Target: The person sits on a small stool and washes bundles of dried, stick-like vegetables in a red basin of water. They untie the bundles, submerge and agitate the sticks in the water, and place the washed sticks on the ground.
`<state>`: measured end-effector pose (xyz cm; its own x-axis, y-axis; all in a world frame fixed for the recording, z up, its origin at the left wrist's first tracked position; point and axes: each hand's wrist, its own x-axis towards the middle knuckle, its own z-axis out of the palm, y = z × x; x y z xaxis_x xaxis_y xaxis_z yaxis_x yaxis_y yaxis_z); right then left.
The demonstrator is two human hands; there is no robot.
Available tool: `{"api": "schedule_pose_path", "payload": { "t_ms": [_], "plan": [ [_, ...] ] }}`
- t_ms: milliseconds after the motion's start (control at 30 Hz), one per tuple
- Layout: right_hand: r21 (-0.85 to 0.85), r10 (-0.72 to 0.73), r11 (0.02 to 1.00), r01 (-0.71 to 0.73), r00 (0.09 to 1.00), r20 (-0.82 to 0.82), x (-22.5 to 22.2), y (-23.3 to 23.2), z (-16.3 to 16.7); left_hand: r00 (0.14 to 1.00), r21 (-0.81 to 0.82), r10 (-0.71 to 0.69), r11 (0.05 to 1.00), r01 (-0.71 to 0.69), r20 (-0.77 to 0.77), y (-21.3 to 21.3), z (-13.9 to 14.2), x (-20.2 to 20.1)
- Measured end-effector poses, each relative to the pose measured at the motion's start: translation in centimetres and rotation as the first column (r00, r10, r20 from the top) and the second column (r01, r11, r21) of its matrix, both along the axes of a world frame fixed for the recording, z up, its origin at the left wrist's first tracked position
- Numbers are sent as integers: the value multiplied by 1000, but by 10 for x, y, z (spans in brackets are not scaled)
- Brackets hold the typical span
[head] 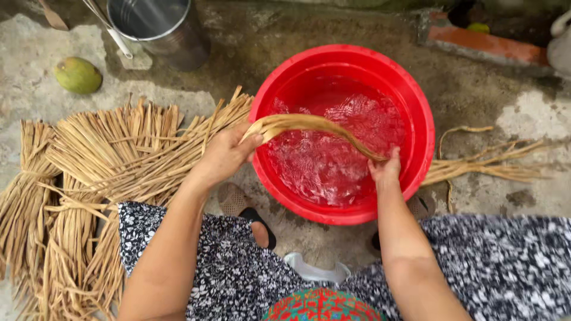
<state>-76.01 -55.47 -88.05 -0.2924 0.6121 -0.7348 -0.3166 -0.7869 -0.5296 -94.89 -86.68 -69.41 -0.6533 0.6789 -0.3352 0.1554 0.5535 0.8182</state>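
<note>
Near us we see our left hand (225, 156) and right hand (385, 169) each closed around one end of a bent bundle of tan fibre strips (309, 126), which arches over the red basin (416, 113) of rippling water, and farther stands a metal bucket (163, 30).

Soft, even daylight falls on the scene, bright without harsh sun. Shadows are faint and diffuse, darkest under the red basin (416, 160) and beside the metal bucket (178, 41). Small white glints scatter over the rippled water (333, 160). Focus is fairly sharp centrally; corners soften slightly, with mild wide-angle bending.
</note>
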Motion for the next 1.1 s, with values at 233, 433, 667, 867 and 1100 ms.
{"api": "schedule_pose_path", "payload": {
  "t_ms": [233, 433, 667, 867, 1100],
  "plan": [
    [30, 250, 948, -317, 799, 546, -31, -63, 7, 904, -452, -326, 874, 177, -277, 74, -116, -24],
    [435, 770, 246, -866, 448, 455, -72, -128, 8, 881, -604, -408, 773, 194, -239, 118, -220, -3],
    [-7, 726, 573, -819, 504, 467, -48, -52, 0, 918, -683, -396, 674, 281, -14, 126, -268, 37],
    [46, 486, 770, -636, 632, 604, -31, -33, -20, 927, -771, -369, 570, 285, 70, 136, -263, 37],
    [-159, 758, 548, -821, 408, 508, -36, -61, -1, 929, -530, -279, 764, 369, 244, 170, -244, 65]
  ]
}}
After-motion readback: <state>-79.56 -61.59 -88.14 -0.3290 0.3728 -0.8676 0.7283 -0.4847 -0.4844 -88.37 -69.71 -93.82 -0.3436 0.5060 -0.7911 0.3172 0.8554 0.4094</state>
